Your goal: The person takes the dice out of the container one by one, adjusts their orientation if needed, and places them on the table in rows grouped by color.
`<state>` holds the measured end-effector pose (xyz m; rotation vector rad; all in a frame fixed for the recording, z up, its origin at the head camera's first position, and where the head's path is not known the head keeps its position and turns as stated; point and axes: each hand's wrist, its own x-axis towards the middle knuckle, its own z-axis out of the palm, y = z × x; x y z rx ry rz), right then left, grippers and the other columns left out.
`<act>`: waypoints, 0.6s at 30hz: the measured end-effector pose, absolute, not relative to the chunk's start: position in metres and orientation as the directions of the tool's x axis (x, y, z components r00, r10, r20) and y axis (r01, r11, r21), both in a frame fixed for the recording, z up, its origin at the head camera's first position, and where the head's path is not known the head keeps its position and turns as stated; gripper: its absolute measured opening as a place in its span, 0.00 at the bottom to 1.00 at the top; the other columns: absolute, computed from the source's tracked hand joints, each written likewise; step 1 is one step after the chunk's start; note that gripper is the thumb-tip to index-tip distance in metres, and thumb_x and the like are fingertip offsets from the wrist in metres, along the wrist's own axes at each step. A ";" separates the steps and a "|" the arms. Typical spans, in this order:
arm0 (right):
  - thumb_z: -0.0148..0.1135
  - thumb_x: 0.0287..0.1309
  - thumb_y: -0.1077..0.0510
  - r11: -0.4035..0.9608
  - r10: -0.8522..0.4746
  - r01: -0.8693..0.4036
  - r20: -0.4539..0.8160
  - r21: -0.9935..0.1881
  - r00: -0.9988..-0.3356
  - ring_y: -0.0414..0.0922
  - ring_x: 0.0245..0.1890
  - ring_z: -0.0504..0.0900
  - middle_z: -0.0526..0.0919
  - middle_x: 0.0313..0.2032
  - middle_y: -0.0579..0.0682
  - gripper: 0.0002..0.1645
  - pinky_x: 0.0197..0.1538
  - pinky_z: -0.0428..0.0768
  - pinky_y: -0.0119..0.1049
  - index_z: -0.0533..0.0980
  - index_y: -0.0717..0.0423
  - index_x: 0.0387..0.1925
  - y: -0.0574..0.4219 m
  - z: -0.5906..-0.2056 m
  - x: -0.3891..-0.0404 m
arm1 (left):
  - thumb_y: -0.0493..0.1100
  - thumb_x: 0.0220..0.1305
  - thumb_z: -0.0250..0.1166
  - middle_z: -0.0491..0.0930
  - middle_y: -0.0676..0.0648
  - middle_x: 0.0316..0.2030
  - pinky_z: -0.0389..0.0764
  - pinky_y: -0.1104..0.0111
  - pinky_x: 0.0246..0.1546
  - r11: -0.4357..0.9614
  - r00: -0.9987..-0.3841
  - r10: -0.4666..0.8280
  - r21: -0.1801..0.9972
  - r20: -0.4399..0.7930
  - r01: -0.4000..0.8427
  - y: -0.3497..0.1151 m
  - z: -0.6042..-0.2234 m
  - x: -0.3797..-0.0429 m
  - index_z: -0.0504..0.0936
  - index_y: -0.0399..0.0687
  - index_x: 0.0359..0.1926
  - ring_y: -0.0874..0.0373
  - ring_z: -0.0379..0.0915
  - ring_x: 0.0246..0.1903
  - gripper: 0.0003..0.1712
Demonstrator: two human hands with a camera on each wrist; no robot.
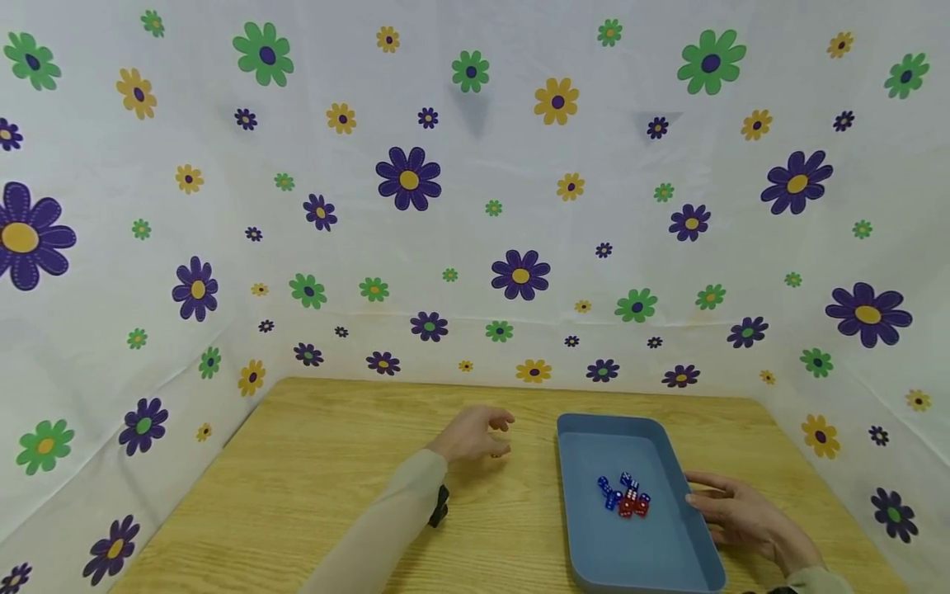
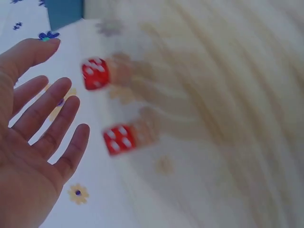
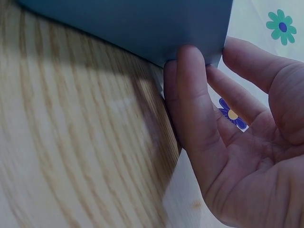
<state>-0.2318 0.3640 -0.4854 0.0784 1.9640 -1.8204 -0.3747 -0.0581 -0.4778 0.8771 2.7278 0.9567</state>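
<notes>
1. The left hand [image 1: 471, 435], fingers loosely parted and gripping nothing, is over the pale wooden table [image 1: 512, 528], near two red cube dice with white pips [image 2: 96, 74].
2. A blue rectangular tray [image 1: 638, 565] holds clustered blue dice [image 1: 604, 483] and more red dice [image 1: 626, 510].
3. The right hand [image 1: 753, 520], fingers relaxed, touches the tray's right wall.

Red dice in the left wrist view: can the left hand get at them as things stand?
Probably yes: the left hand looks empty, and nothing visible stands between it and those red dice on the table.
</notes>
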 end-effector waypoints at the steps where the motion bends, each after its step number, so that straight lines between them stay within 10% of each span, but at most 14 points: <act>1: 0.59 0.68 0.55 0.124 -0.263 0.342 -0.363 -0.931 -0.894 0.48 0.51 0.82 0.77 0.58 0.58 0.48 0.53 0.81 0.51 0.43 0.71 0.74 0.364 -0.486 -0.231 | 0.45 0.56 0.72 0.83 0.48 0.50 0.78 0.56 0.54 0.620 -0.820 0.566 0.612 0.085 0.491 -0.055 -0.475 -0.373 0.78 0.46 0.61 0.51 0.77 0.53 0.30; 18: 0.59 0.68 0.55 0.140 -0.256 0.323 -0.349 -0.936 -0.901 0.49 0.53 0.81 0.72 0.62 0.66 0.46 0.53 0.81 0.51 0.46 0.70 0.74 0.357 -0.486 -0.226 | 0.45 0.57 0.73 0.82 0.47 0.54 0.77 0.61 0.56 0.489 -0.762 0.619 0.665 0.192 0.565 0.012 -0.469 -0.348 0.75 0.49 0.64 0.51 0.75 0.57 0.33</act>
